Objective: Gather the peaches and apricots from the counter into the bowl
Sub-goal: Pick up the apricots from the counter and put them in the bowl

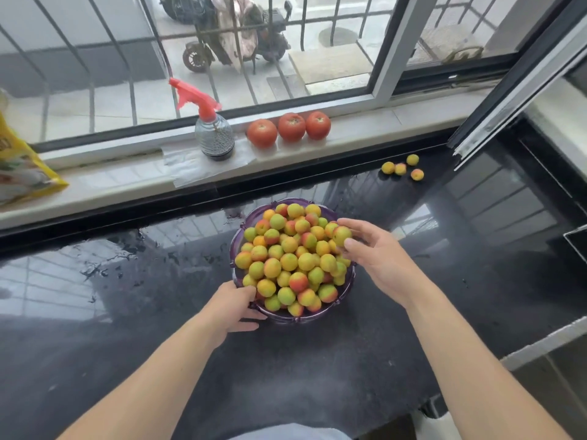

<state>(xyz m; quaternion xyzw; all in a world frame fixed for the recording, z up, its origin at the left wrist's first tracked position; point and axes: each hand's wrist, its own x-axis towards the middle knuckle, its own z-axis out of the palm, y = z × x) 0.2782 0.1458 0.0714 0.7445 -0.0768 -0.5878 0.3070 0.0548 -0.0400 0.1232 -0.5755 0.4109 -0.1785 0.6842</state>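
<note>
Pinching round apricot [341, 235] w/ right hand [378, 262]; left hand [233, 304] grips ribbed purple bowl [344, 292] rim.

Purple glass bowl [236, 246] sat heaped with yellow-red fruit on wet black counter [127, 281]. Left hand [236, 304] gripped its near rim. Right hand [378, 258] pinched 1 fruit [341, 235] over the pile. 4 loose fruits [401, 168] lay far right.
</note>
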